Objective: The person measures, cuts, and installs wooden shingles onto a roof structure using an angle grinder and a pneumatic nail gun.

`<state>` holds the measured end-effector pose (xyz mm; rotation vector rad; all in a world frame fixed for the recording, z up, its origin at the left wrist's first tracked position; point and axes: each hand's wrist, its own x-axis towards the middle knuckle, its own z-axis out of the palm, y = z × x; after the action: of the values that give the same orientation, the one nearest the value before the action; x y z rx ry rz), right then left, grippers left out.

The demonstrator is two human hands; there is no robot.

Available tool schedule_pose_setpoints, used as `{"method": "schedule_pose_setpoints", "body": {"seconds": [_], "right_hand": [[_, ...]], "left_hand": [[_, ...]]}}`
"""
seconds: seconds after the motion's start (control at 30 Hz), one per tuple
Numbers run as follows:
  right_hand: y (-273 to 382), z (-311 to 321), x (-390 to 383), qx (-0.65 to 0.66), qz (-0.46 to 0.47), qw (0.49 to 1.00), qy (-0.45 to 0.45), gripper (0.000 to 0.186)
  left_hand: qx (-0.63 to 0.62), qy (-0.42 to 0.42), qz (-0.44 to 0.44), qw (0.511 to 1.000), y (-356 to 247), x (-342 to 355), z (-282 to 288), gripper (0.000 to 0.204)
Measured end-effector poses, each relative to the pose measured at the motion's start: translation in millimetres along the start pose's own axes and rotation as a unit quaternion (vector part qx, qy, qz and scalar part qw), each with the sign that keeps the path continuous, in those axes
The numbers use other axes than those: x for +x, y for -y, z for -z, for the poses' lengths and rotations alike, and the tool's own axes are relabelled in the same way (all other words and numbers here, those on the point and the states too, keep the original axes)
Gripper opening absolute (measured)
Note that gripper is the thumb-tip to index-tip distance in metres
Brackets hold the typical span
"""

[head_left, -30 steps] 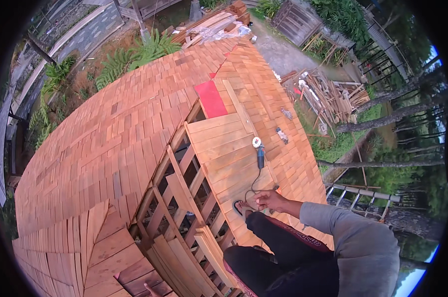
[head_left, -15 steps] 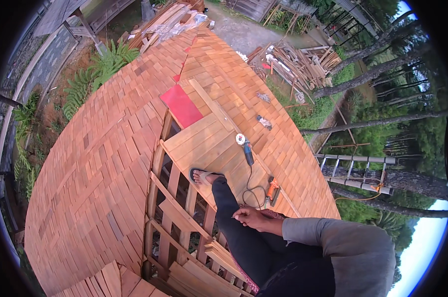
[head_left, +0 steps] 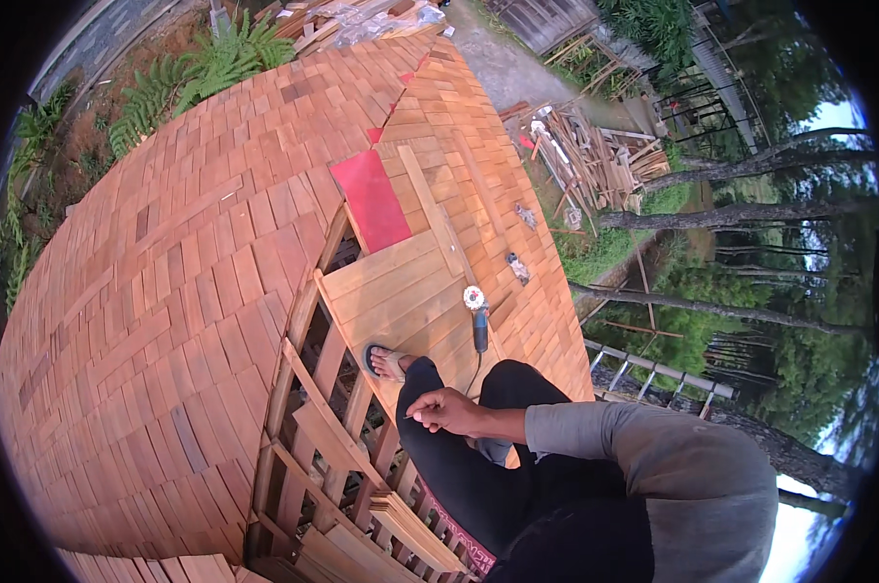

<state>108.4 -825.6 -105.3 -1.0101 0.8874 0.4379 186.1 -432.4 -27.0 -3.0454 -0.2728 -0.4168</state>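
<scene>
My right hand [head_left: 441, 412], at the end of a grey-sleeved arm, is closed in a pinch over my dark-trousered legs [head_left: 498, 486]; what it may hold is too small to make out. My left hand is out of view. My sandalled foot [head_left: 386, 361] rests on pale wooden boards [head_left: 381, 301]. Beyond it lies a blue angle grinder [head_left: 479, 325] with its disc up and cord trailing. A red sheet [head_left: 367, 199] and a loose narrow plank [head_left: 425, 199] lie higher on the roof.
Shingles [head_left: 148, 330] cover the curved roof around me. Open framing [head_left: 313, 437] with gaps and stacked boards [head_left: 410, 532] is at the lower middle. Small clear wrapped items [head_left: 517, 267] lie on the right slope. Beyond the edge are a ladder [head_left: 653, 379], lumber piles [head_left: 614, 160] and trees [head_left: 711, 214].
My foot moved left along the boards, my knee rose, and my right hand moved left over my legs. The orange tool seen earlier is now hidden. The view has shifted.
</scene>
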Motion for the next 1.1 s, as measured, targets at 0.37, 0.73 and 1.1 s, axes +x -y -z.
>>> {"method": "schedule_pose_setpoints", "body": {"seconds": [0.37,0.73,1.1], "right_hand": [[26,79,75,0.025,-0.007,0.998,-0.050,0.026],[76,237,132,-0.097,0.006,0.995,-0.009,0.023],[143,405,45,-0.177,-0.013,0.981,-0.074,0.022]], "left_hand": [[-0.018,-0.009,0.038,0.999,-60,-34,-10,0.083],[0.033,-0.098,0.125,0.987,-132,-96,25,0.078],[-0.106,-0.108,-0.189,0.970,-208,79,-78,0.063]]}}
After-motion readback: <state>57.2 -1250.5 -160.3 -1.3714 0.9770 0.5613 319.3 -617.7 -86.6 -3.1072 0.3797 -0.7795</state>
